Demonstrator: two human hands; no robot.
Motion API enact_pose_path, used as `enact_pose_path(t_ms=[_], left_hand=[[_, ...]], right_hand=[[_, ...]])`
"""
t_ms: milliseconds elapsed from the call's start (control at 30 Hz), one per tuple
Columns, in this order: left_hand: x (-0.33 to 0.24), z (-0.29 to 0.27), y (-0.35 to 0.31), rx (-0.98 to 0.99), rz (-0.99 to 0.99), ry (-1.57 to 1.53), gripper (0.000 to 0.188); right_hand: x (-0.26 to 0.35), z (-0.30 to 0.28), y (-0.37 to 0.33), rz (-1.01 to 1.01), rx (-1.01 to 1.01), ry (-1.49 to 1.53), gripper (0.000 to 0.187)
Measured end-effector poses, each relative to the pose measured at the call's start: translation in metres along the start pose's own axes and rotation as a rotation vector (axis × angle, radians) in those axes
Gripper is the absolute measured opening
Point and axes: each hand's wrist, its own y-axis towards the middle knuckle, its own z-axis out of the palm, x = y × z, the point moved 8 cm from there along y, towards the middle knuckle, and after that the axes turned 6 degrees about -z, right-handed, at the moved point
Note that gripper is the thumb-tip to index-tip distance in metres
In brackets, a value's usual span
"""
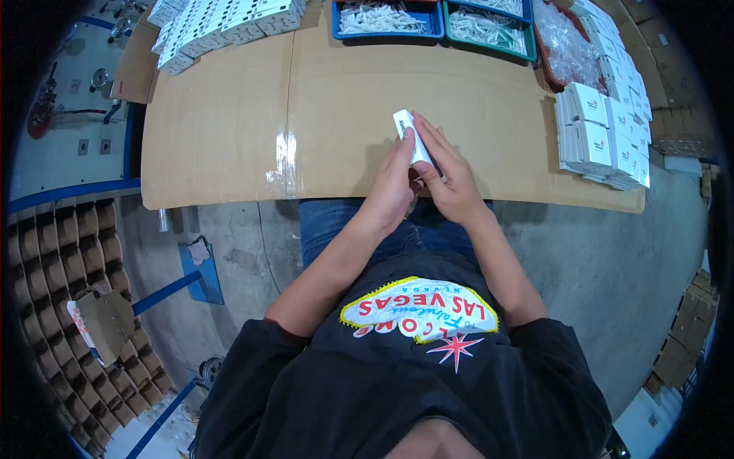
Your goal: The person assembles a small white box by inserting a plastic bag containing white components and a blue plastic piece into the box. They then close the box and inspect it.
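Note:
A small white box is held between my two hands, above the near edge of the cardboard-covered table. My left hand grips its left side, the thumb lying along the upper face. From the other side my right hand presses on it, fingers stretched along its right edge and thumb across its near end. Dark print shows near the far end of the box. Its underside and the fingertips beneath are hidden.
Stacked white boxes stand at the right and the far left. At the back are a blue tray and a green tray of small white parts, beside a red-brown bin with clear plastic bags. A divided cardboard carton stands lower left.

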Motion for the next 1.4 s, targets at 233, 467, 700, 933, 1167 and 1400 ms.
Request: enact_pose_path(t_ms=[233,467,700,933,1167,1400], left_hand=[[-0.002,0.008,-0.004,-0.062,0.093,-0.093,0.057],[0.001,0.001,-0.003,-0.079,0.055,-0.097,0.049],[0.002,-0.002,0.0,-0.102,0.055,-0.108,0.04],[-0.022,0.002,-0.008,-0.176,0.252,0.086,0.065],[-0.064,0.016,-0.03,-0.015,0.799,0.661,0.11],[-0.07,0.026,-0.038,0.032,0.915,0.768,0.101]], right_hand=[[0.005,0.001,-0.002,-0.06,-0.097,-0.012,0.05],[-0.013,0.008,-0.007,0.078,-0.097,0.152,0.05],[-0.027,0.012,-0.013,0.217,-0.058,0.36,0.057],[-0.004,-0.001,-0.002,-0.045,-0.115,0.258,0.058],[-0.004,-0.002,-0.013,-0.013,-0.139,0.376,0.056],[0.002,-0.007,-0.01,-0.004,-0.21,0.382,0.053]])
